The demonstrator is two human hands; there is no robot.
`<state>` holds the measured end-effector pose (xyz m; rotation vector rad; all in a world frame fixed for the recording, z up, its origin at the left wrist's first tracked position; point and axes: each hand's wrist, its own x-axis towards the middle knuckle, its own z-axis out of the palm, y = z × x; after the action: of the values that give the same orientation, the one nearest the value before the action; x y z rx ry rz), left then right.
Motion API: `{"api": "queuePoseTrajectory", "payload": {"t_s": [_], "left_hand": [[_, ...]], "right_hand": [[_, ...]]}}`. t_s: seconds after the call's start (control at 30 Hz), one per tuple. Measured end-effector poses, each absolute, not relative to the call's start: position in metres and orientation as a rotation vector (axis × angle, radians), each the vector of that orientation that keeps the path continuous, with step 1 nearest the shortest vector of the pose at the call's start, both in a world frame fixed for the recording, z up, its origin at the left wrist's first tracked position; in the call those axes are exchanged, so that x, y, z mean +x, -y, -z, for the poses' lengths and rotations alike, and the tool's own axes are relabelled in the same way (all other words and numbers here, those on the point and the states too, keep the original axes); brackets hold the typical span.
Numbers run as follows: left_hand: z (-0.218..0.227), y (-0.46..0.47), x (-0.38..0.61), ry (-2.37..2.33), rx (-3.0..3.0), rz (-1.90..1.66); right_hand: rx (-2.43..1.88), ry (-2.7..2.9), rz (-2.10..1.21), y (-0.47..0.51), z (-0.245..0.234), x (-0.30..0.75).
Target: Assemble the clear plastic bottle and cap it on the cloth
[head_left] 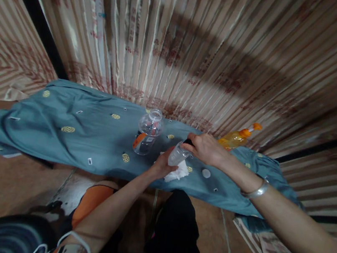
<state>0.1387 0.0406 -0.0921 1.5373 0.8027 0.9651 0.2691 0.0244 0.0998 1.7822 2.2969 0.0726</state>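
My left hand is closed around a small clear bottle, which is tilted over the cloth. The fingers of my right hand are closed on the black top at the upper end of that bottle; whether this is a cap or a separate piece I cannot tell. Crumpled white tissue lies just under the bottle and my left hand. To the left stands a larger clear plastic bottle with an orange label and an uncapped mouth. A small white disc lies flat below my right wrist.
A yellow bottle with an orange pump top stands behind my right hand. Blue-green cloth with pineapple prints covers the narrow table. Pleated, printed curtain material rises along the back. A black chair or stool is at lower left.
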Motion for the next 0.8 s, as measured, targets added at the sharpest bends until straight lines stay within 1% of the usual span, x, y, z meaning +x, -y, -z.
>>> {"api": "queuePoseTrajectory", "payload": {"t_s": [0.07, 0.13, 0.23, 0.27, 0.37, 0.43, 0.5, 0.6, 0.8], "left_hand": [[0.092, -0.041, 0.138, -0.806, 1.537, -0.983], [0.093, -0.042, 0.137, -0.81, 1.539, -0.991], [0.095, -0.042, 0.136, -0.825, 1.538, -0.994], [0.096, -0.042, 0.136, -0.829, 1.537, -0.996], [0.097, -0.041, 0.137, -0.831, 1.534, -1.005], [0.097, -0.041, 0.138, -0.828, 1.53, -1.015], [0.097, -0.041, 0.138, -0.833, 1.522, -1.022], [0.097, -0.042, 0.137, -0.844, 1.508, -1.031], [0.097, -0.044, 0.136, -0.854, 1.494, -1.057]], "right_hand": [[1.958, -2.413, 0.078, -0.022, -0.086, 0.283], [2.202, -2.499, 0.318, -0.018, -0.061, 0.3], [2.508, -2.481, 0.777, -0.01, -0.004, 0.319], [2.592, -2.421, 0.844, -0.007, 0.016, 0.322], [2.863, -2.242, 0.725, -0.002, 0.068, 0.322], [2.979, -2.154, 0.745, -0.002, 0.089, 0.317], [3.017, -2.11, 0.835, -0.002, 0.099, 0.312], [3.034, -2.067, 1.02, -0.002, 0.1, 0.31], [3.184, -1.91, 1.497, 0.021, 0.077, 0.327]]}}
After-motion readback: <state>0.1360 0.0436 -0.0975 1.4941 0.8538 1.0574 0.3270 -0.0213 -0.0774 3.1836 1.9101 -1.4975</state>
